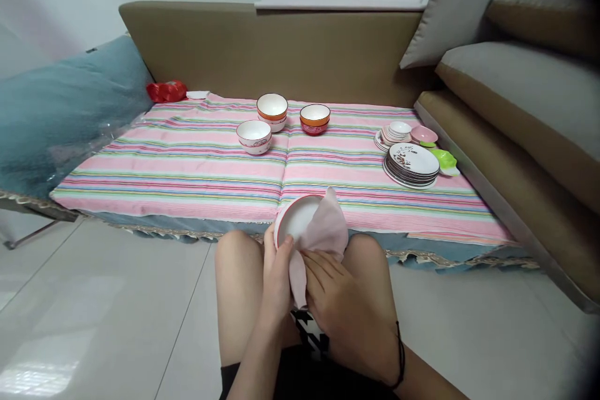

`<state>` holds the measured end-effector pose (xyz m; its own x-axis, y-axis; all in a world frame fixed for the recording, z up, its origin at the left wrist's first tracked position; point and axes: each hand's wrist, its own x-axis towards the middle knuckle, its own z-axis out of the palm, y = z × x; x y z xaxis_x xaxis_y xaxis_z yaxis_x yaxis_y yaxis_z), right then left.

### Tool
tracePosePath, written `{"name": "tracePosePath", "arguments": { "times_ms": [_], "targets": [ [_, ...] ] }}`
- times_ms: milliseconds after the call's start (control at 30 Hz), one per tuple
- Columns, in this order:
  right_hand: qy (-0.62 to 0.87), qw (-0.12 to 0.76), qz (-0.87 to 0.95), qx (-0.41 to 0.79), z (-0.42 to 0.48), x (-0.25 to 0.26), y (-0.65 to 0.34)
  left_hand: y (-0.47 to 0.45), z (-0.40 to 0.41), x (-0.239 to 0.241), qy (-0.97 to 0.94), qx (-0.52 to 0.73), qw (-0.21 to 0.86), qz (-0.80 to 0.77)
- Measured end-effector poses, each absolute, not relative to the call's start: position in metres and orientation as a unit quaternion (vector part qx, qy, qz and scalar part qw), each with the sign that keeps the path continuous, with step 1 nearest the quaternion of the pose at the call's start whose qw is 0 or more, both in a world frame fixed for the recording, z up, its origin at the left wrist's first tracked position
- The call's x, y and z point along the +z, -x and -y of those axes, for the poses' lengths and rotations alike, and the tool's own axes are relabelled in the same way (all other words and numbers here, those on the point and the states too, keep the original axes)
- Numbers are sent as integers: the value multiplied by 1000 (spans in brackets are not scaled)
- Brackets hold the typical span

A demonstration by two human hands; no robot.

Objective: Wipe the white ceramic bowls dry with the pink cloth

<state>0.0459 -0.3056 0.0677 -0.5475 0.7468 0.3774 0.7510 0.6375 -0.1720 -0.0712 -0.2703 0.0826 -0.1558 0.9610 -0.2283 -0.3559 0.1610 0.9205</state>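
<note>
Over my knees my left hand (276, 269) grips a white bowl with a red rim (296, 217), tilted toward me, thumb on its edge. My right hand (344, 300) presses a pale pink cloth (323, 234) against the bowl's right side, fingers closed on the cloth. The cloth drapes over the rim and hangs between my hands. Part of the bowl is hidden behind the cloth.
A pink striped mat (187, 162) covers the sofa seat. On it stand a white bowl (254, 136), an orange stacked bowl (272, 110), an orange and red bowl stack (314, 119), a plate stack (412, 164), small saucers (397, 132) and a green dish (444, 159). Teal pillow (60, 106) left, grey cushions (515, 81) right.
</note>
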Motion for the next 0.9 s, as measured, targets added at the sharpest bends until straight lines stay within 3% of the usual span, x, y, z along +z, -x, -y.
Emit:
{"name": "tracePosePath", "arguments": {
  "times_ms": [267, 500, 667, 900],
  "targets": [
    [451, 214, 863, -80, 302, 45, -75, 81, 266, 86, -324, 511, 622, -497],
    [456, 280, 844, 28, 321, 71, -41, 73, 269, 82, -332, 507, 636, -478],
    [476, 228, 846, 75, 312, 63, -55, 79, 268, 81, -316, 504, 614, -519],
    [487, 164, 856, -54, 293, 43, -81, 94, 266, 81, -412, 442, 590, -536]
  ]
}}
